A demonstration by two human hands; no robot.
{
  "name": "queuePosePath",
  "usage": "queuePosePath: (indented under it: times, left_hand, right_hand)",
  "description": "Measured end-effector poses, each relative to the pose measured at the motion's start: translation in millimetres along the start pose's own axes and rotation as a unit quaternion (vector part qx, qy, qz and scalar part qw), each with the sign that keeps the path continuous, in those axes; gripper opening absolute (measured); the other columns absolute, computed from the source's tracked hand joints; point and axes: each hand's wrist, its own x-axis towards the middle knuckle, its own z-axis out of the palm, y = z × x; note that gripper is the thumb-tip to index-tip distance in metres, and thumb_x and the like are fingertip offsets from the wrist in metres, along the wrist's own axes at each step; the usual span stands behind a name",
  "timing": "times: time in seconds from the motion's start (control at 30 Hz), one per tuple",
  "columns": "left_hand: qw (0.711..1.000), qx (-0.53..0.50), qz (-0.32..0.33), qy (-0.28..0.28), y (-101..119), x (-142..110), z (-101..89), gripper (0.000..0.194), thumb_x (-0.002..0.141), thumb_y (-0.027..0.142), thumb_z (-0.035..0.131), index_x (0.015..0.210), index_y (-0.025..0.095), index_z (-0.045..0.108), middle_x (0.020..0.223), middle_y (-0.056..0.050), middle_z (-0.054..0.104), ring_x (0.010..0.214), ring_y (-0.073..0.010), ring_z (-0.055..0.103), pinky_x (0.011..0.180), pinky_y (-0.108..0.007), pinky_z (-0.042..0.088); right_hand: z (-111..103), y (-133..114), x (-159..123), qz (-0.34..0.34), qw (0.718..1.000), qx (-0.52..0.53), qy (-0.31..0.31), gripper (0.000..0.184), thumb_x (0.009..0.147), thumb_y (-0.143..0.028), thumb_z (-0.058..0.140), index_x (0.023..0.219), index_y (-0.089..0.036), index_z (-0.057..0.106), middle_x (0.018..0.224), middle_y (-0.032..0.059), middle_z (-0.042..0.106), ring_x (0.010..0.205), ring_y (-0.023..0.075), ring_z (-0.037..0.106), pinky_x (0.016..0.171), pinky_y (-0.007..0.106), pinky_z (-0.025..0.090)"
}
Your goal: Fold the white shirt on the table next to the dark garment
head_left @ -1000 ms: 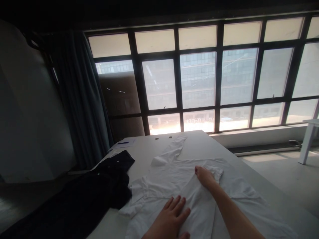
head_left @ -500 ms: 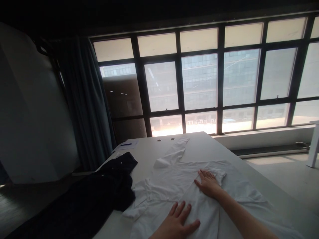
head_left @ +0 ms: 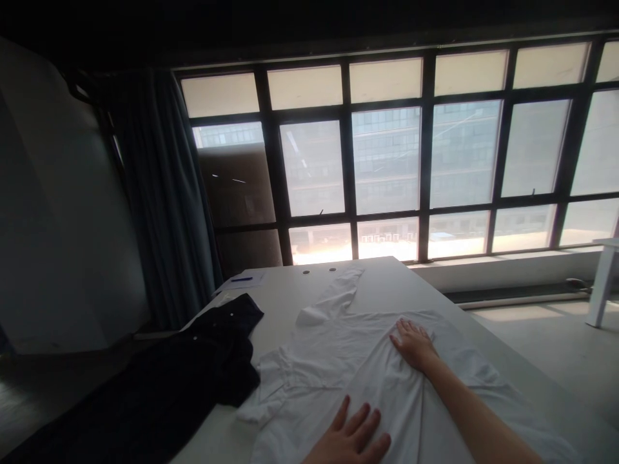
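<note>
A white cotton shirt (head_left: 333, 380) lies spread flat on a white table (head_left: 387, 280), with one sleeve reaching toward the far edge. My right hand (head_left: 413, 345) rests palm down on the shirt's middle, fingers slightly apart, near its far right edge. At the bottom of the view my left hand (head_left: 353, 438) lies on the near part of the shirt, fingers spread. Neither hand holds anything. Soft folds run through the cloth between my hands.
A dark navy garment (head_left: 203, 361) with small pale buttons lies at the table's left side and hangs over its edge. A sheet of paper (head_left: 244, 279) with a blue pen lies at the far left corner. A dark curtain and large windows stand beyond.
My right hand has slid a little up and to the right across the shirt. My left hand has shifted right and toward me. The view has tilted slightly.
</note>
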Motion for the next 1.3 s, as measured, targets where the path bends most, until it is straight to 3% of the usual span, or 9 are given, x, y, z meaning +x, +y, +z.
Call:
queuePosePath:
  times: [0.1,0.33,0.63,0.77,0.87,0.93,1.0,1.1,1.3]
  left_hand:
    - [1.000,-0.004,0.010,0.023,5.2,5.0,-4.9,0.045,0.104,0.044,0.047,0.145,0.026,0.045,0.147,-0.007,0.056,0.129,-0.0245,0.058,0.116,-0.043,0.040]
    - [1.000,-0.010,-0.009,0.014,14.5,6.0,3.1,0.045,0.104,0.047,0.045,0.145,0.029,0.044,0.149,-0.006,0.054,0.129,-0.0266,0.059,0.114,-0.049,0.042]
    - [0.998,-0.048,-0.044,-0.025,4.4,3.8,15.9,0.053,0.100,0.040,0.056,0.149,0.035,0.038,0.154,-0.007,0.047,0.133,-0.0318,0.054,0.116,-0.061,0.033]
    - [0.998,-0.036,-0.039,-0.021,6.1,1.6,24.9,0.057,0.099,0.041,0.058,0.151,0.034,0.036,0.156,-0.008,0.044,0.134,-0.0335,0.053,0.117,-0.063,0.032]
    - [0.999,-0.024,-0.038,-0.009,8.0,0.6,30.8,0.057,0.100,0.041,0.056,0.152,0.032,0.035,0.157,-0.008,0.043,0.134,-0.0346,0.052,0.117,-0.063,0.030]
    - [0.999,-0.026,-0.041,-0.009,8.9,0.8,32.1,0.056,0.100,0.042,0.056,0.151,0.033,0.036,0.155,-0.008,0.046,0.133,-0.0336,0.053,0.118,-0.063,0.030]
    - [0.998,-0.034,-0.045,-0.016,9.5,0.6,30.9,0.055,0.099,0.043,0.057,0.150,0.034,0.038,0.152,-0.007,0.050,0.132,-0.0321,0.055,0.118,-0.062,0.030]
    - [0.999,-0.025,-0.048,-0.005,10.7,-1.8,26.5,0.050,0.100,0.045,0.055,0.147,0.034,0.042,0.148,-0.005,0.054,0.128,-0.0299,0.059,0.118,-0.058,0.033]
    - [0.998,-0.020,-0.053,-0.005,12.6,-8.2,19.5,0.048,0.101,0.048,0.051,0.147,0.034,0.042,0.148,-0.004,0.055,0.128,-0.0291,0.059,0.116,-0.055,0.037]
  right_hand:
    - [0.0,1.8,4.4,-0.003,1.000,0.001,0.004,0.072,0.097,-0.057,0.030,0.157,-0.016,0.035,0.164,0.0112,0.024,0.151,0.0293,0.021,0.122,0.048,0.011]
    - [-6.4,1.1,12.4,-0.003,1.000,0.011,0.012,0.068,0.098,-0.057,0.033,0.155,-0.020,0.037,0.162,0.0096,0.031,0.149,0.0285,0.025,0.120,0.049,0.016]
    - [-45.6,-21.2,-9.2,0.047,0.992,0.023,0.117,0.048,0.101,-0.023,0.025,0.139,-0.014,0.052,0.140,0.0194,0.051,0.129,0.0309,0.047,0.107,0.047,0.033]
    - [-44.9,-54.9,-24.7,0.027,0.997,0.033,0.067,0.045,0.100,-0.037,0.036,0.127,-0.012,0.061,0.132,0.0223,0.056,0.122,0.0339,0.052,0.101,0.050,0.039]
    - [-28.0,-95.8,-42.5,-0.009,0.999,0.043,-0.001,0.060,0.095,-0.060,0.045,0.128,-0.013,0.064,0.139,0.0224,0.054,0.127,0.0392,0.049,0.100,0.057,0.040]
    - [-13.8,-119.0,-53.3,-0.012,0.998,0.042,-0.039,0.079,0.089,-0.073,0.043,0.140,-0.014,0.057,0.152,0.0225,0.042,0.137,0.0481,0.037,0.100,0.071,0.033]
    - [-2.1,-130.3,-58.3,-0.008,0.998,0.036,-0.049,0.092,0.088,-0.080,0.035,0.152,-0.015,0.042,0.163,0.0197,0.024,0.145,0.0528,0.017,0.102,0.082,0.017]
    - [5.0,-120.9,-50.1,-0.027,0.998,0.040,-0.039,0.092,0.092,-0.079,0.019,0.159,-0.016,0.027,0.166,0.0139,0.010,0.150,0.0468,0.005,0.106,0.081,0.001]
    - [-2.6,-66.4,-6.6,0.016,0.999,0.021,-0.025,0.086,0.097,-0.069,0.021,0.159,-0.009,0.024,0.166,0.0135,0.014,0.153,0.0329,0.010,0.120,0.060,0.005]
